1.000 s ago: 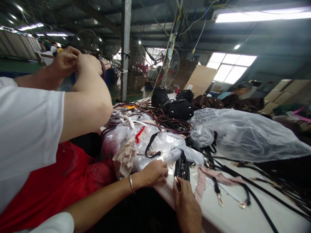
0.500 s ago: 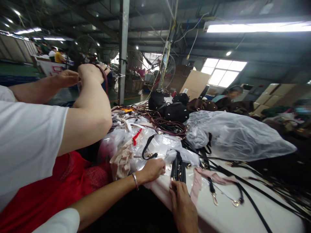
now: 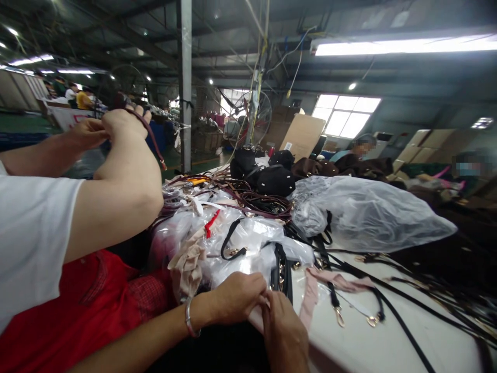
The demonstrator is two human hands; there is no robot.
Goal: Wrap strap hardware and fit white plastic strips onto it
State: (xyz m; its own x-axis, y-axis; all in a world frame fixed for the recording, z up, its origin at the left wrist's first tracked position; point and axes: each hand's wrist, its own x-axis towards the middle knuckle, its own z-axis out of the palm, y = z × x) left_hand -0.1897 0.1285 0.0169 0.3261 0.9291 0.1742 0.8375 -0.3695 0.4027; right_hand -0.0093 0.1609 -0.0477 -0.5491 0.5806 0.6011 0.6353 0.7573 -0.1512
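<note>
My left hand (image 3: 237, 296), a metal bangle on its wrist, rests curled at the near edge of the white table (image 3: 373, 347). My right hand (image 3: 285, 331) comes up from below, and its fingertips meet the left hand's fingers in a pinch. What they pinch is hidden between them. A bundle of black straps (image 3: 281, 268) with gold hardware lies just above both hands. Beside it lie clear plastic bags (image 3: 252, 238) of straps and a pink strap (image 3: 310, 295).
A person in a white shirt and red apron (image 3: 77, 305) stands close on my left, hands raised on a maroon strap (image 3: 152, 139). Piled on the table are a large clear bag (image 3: 365, 217), black bags (image 3: 272, 178), brown straps and long black straps (image 3: 407, 305). Other workers sit beyond.
My right hand moved left from the end of the black straps to meet my left hand, which slid down to the table edge. The neighbour's hands shifted and the maroon strap now hangs from them.
</note>
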